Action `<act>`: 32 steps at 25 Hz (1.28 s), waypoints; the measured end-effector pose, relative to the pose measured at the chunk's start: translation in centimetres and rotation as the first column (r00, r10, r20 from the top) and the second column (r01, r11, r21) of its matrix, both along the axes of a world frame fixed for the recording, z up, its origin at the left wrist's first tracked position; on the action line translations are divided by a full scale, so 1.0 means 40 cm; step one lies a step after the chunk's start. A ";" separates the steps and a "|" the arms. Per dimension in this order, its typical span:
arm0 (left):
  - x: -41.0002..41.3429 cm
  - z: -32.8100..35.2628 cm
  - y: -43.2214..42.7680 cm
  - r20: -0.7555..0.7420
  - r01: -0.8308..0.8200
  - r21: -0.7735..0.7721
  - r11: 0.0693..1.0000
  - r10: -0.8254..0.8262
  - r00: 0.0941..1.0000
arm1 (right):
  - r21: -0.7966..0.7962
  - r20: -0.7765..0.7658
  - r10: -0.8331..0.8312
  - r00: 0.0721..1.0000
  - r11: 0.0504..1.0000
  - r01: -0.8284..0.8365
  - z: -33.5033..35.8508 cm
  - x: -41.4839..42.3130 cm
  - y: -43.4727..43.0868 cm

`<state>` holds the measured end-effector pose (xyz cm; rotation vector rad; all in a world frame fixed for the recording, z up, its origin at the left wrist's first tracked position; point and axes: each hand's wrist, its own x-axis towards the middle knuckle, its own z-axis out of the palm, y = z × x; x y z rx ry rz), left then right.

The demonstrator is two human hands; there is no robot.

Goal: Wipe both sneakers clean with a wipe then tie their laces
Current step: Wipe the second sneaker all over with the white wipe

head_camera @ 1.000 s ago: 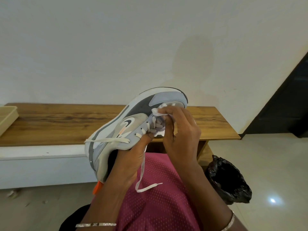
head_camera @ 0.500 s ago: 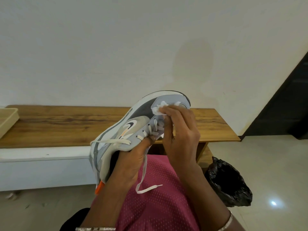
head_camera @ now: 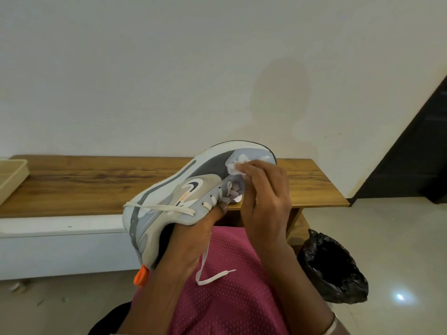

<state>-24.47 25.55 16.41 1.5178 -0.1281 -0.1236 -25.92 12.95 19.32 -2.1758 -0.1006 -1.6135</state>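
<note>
left hand [head_camera: 191, 240] grips sneaker [head_camera: 183, 189] from inside; right hand [head_camera: 263, 194] pinches wipe [head_camera: 235, 166] on toe. wiping step; laces [head_camera: 208, 269] untied, next rub remaining toe.

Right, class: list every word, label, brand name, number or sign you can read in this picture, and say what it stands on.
No readable words or numbers anywhere.
Sneaker: a curved swoosh-shaped logo on its side, a sign only, with no lettering.
Orange tab at the heel: no text visible.
Wipe, wooden bench, black bag: no text.
</note>
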 end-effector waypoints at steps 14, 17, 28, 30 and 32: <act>0.001 -0.009 -0.006 -0.054 0.009 0.009 1.000 -0.009 0.998 | -0.093 -0.026 0.059 0.998 0.994 -0.061 0.011 0.012 -0.009; -0.006 -0.003 0.004 -0.019 -0.006 -0.020 1.000 0.006 1.000 | 0.044 0.010 -0.010 1.000 0.999 0.009 -0.008 0.012 -0.055; 0.007 0.002 -0.007 -0.164 0.007 -0.337 0.942 -0.066 0.984 | 0.495 -0.144 0.065 0.987 0.869 0.015 -0.049 -0.028 -0.026; 0.000 0.007 -0.009 -0.166 -0.003 -0.322 0.947 -0.053 0.985 | 0.576 -0.152 0.065 0.986 0.817 0.035 -0.020 -0.015 -0.027; 0.002 0.012 -0.010 -0.149 -0.031 -0.293 0.956 -0.013 0.989 | 0.566 -0.140 0.050 0.989 0.823 0.039 0.013 -0.004 -0.034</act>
